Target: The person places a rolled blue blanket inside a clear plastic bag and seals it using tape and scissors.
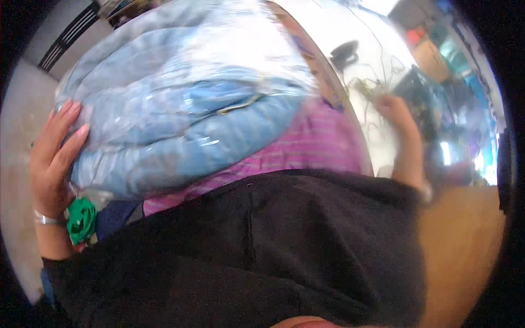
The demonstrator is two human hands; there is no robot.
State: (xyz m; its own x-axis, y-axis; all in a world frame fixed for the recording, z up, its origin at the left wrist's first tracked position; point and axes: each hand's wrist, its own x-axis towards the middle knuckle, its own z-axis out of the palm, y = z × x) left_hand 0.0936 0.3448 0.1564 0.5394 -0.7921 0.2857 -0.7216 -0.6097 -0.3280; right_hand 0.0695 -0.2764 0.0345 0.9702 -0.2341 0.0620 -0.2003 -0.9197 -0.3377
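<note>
Blue bundle (186, 117), left hand (48, 169) on side

Left edge of plastic-wrapped bundle is touched by left hand, fingers spread. Right hand (403, 127) is held well apart, blurred; its closure cannot be told. Bundle is set just beyond black shirt (246, 246), pink striped cloth (322, 139) along its near edge. White surface (314, 22) at right is crossed by cables (363, 89).

White surface (317, 24) washed out by bright light. Blurred clutter (456, 60) past its right edge, tan floor (465, 246) nearer. Dark slatted panel (68, 38) far left; pale area (19, 131) below, wall or floor unclear.
</note>
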